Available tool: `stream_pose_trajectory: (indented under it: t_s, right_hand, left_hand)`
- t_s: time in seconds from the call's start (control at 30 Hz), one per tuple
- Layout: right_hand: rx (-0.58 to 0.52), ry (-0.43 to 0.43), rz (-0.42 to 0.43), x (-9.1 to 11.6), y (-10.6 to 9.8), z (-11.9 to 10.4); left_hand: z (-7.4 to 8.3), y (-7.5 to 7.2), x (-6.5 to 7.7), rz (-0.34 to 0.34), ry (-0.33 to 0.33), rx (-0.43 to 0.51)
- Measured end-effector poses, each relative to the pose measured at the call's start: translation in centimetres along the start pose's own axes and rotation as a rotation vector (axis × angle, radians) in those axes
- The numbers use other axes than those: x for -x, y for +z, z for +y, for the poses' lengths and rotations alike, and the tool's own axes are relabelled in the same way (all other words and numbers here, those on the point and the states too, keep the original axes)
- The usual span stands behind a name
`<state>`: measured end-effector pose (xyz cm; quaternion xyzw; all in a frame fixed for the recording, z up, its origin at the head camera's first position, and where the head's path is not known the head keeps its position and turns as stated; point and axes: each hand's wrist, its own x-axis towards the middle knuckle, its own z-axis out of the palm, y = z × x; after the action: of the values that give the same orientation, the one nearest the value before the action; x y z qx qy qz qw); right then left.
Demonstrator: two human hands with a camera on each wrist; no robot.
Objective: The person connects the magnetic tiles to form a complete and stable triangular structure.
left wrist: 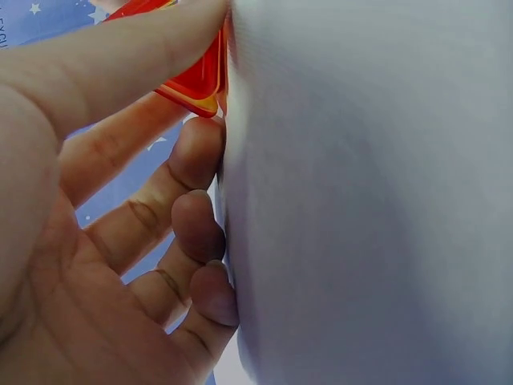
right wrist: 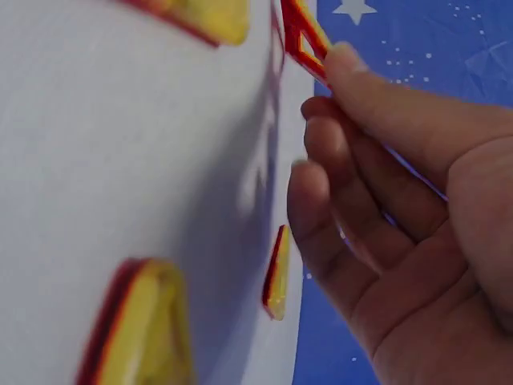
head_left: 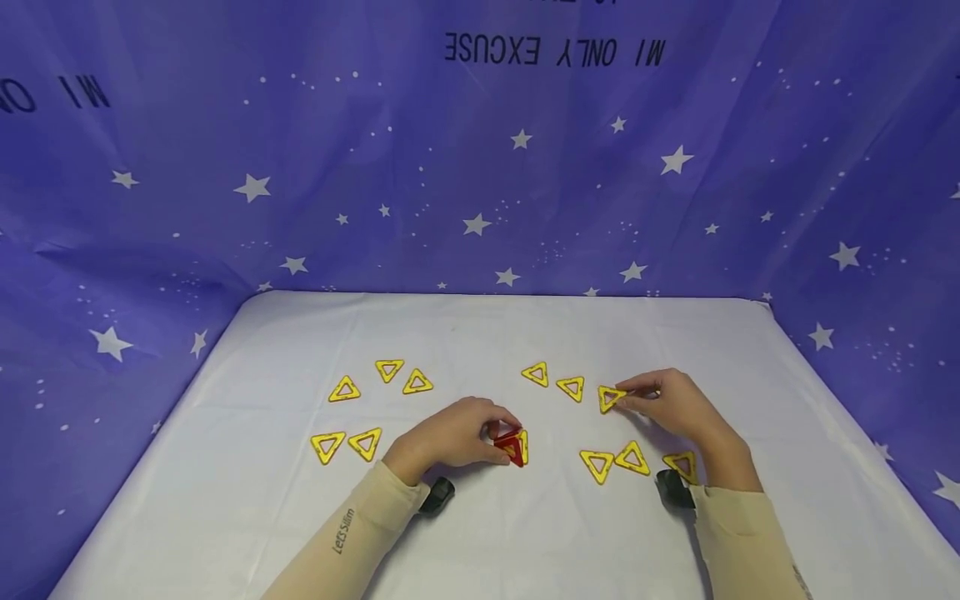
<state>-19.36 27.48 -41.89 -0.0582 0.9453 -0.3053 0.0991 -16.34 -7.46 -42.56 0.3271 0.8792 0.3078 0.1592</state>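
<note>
My left hand (head_left: 457, 435) grips a small upright cluster of red and yellow triangular magnetic tiles (head_left: 517, 455) near the middle of the table. In the left wrist view, the thumb and index finger press on a red tile (left wrist: 199, 87), hiding part of it, with the other fingertips right at the white cloth. Off to the right, my right hand (head_left: 678, 406) pinches one yellow triangular tile (head_left: 603, 403) by its near corner. The right wrist view has this tile (right wrist: 293, 50) tilted between thumb and fingertips, its red edge showing.
Two yellow tiles lie beyond the right hand, one of them this tile (head_left: 572, 387). Nearer lie a pair (head_left: 597, 477) and another tile (head_left: 681, 463) by the right wrist. Several more (head_left: 346, 389) lie at the left on the white tablecloth (head_left: 255, 392). A starry purple curtain (head_left: 420, 167) surrounds the table.
</note>
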Motion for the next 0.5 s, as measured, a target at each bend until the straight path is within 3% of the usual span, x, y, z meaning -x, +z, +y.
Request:
stream_pose_trajectory:
  t_s: [0.23, 0.5]
  right_hand:
    - [-0.115, -0.100, 0.012, 0.7, -0.2, -0.5]
    - [-0.229, -0.220, -0.083, 0.8, 0.5, -2.5]
  left_hand:
    - [-0.1, 0.2, 0.0, 0.002, -0.004, -0.005]
    - [0.1, 0.1, -0.1, 0.013, 0.013, -0.006]
